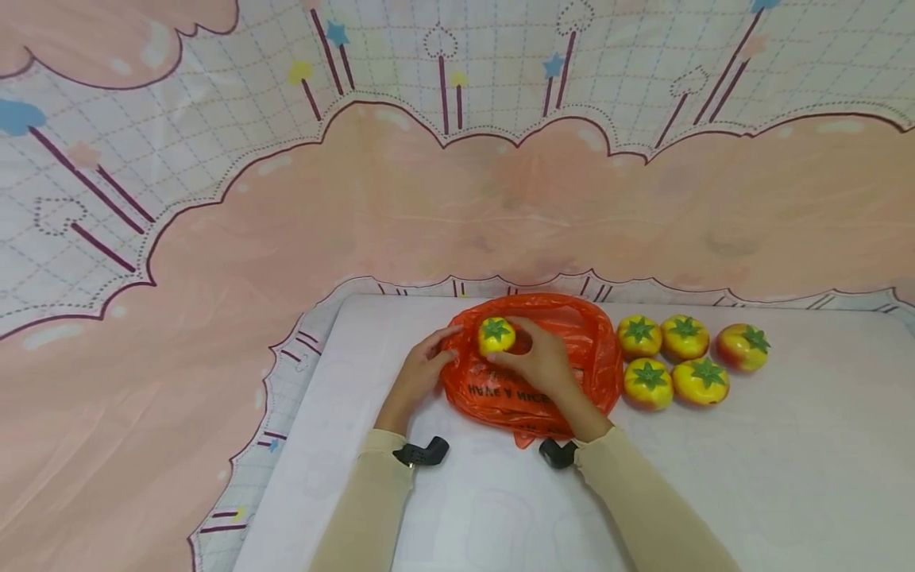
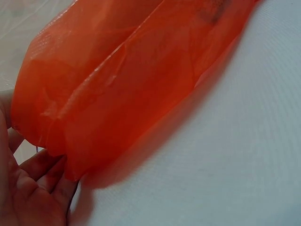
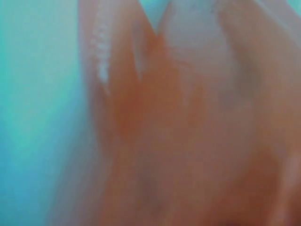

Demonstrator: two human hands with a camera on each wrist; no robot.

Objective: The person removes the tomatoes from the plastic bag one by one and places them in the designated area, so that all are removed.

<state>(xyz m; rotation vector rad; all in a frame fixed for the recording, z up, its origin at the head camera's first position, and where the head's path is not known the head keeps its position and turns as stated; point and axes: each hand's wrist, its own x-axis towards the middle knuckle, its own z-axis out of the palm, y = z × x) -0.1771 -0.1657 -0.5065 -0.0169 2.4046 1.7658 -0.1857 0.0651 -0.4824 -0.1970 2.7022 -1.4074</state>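
An orange-red plastic bag with dark printed lettering lies spread open on the table. Over its left part, my right hand grips a yellow toy fruit topped by a green star-shaped calyx, thumb and fingers reaching round it from the right. At the bag's left rim, my left hand holds the plastic between fingers and thumb. The left wrist view shows the fingers of that hand at the edge of the bag. In the right wrist view everything is too blurred to make out the fruit.
Right of the bag, several similar toy fruits in yellow and red stand close together, with one fruit tilted a little apart. A white table carries everything. Behind it hangs a patterned cloth.
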